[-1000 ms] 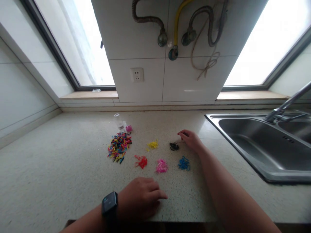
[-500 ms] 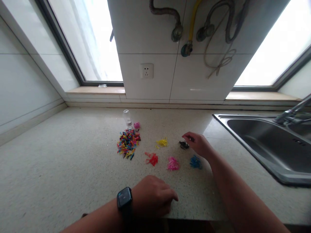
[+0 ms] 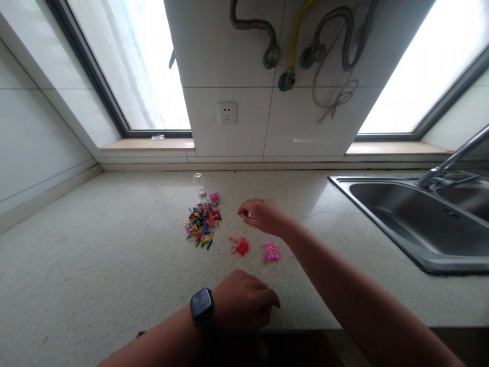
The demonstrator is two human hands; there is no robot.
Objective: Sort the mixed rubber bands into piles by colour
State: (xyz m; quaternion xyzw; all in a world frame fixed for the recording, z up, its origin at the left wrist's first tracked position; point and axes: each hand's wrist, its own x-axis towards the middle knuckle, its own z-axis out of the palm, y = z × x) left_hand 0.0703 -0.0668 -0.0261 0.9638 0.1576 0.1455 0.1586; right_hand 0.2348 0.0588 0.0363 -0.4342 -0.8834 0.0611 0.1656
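Note:
My right hand (image 3: 259,214) reaches over the yellow rubber bands (image 3: 247,228), covering most of them. Its thumb and fingertips come together in a pinch; whatever is between them is too small to make out. A mixed heap of small coloured rubber bands (image 3: 202,224) lies left of it. Red rubber bands (image 3: 240,246) and pink rubber bands (image 3: 271,252) form small piles nearer me. My left hand (image 3: 246,300), below a black watch (image 3: 201,304) on the wrist, rests curled and closed near the counter's front edge. The black and blue piles are hidden behind my right forearm.
Behind the heap stand a clear plastic bottle (image 3: 199,188) and a small pink object (image 3: 214,197). A steel sink (image 3: 344,191) with a tap (image 3: 454,160) is set into the right of the speckled counter (image 3: 95,255). Pipes and a socket (image 3: 227,112) are on the wall.
My right hand has moved left from the black pile to the yellow one, its forearm now covering the black and blue piles. My left hand has hardly moved. The view has shifted slightly.

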